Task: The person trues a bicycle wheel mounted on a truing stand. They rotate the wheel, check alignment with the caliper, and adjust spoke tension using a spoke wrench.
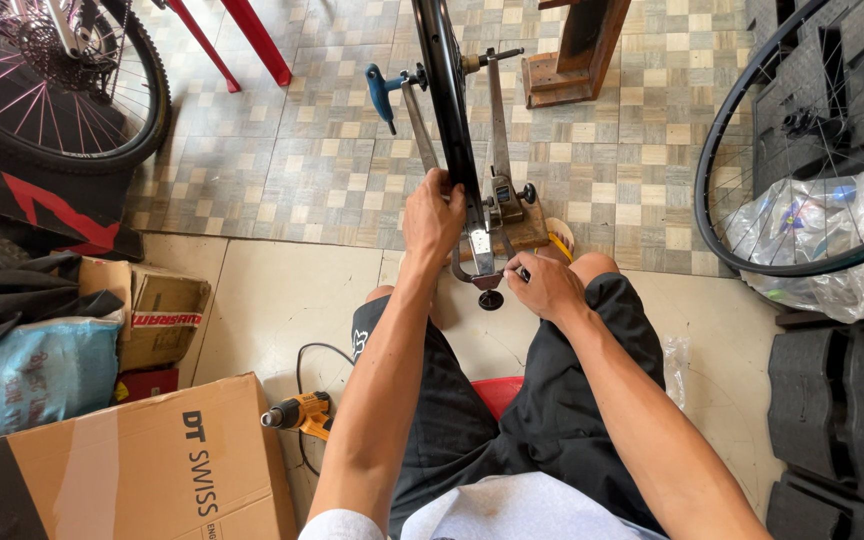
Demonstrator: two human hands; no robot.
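The person sits on a red stool [497, 392] in black shorts [512, 400], knees apart. By the left leg lies a yellow drill [297, 411] with its cord on the pale floor [272, 300]. Next to it is a big brown box [142, 470]. Past that box sit a smaller box [162, 312] and a blue bag [32, 375].

Between the knees stands a metal stand [497, 200]. A black wheel [449, 100] sits upright in it, seen edge on.

The left hand [434, 215] is up on the wheel. Its fingers are wrapped around the black rim, low down, just beside the stand's left arm.

The right hand [546, 285] is lower, at the foot of the stand. Its fingers are curled tight and pinch something small by the black knob [491, 299]. What they pinch is too small to tell.

A blue handle [382, 92] sticks out on the left side of the stand, higher up.

Farther off the floor is checked tile [332, 150]. On the right a bare wheel [802, 150] leans over a clear plastic bag [822, 240]. Black blocks [837, 410] are stacked below it. At the far left is a bike wheel [62, 80] with a fat tyre. Red legs [242, 40] and a wooden post [577, 55] stand at the back.
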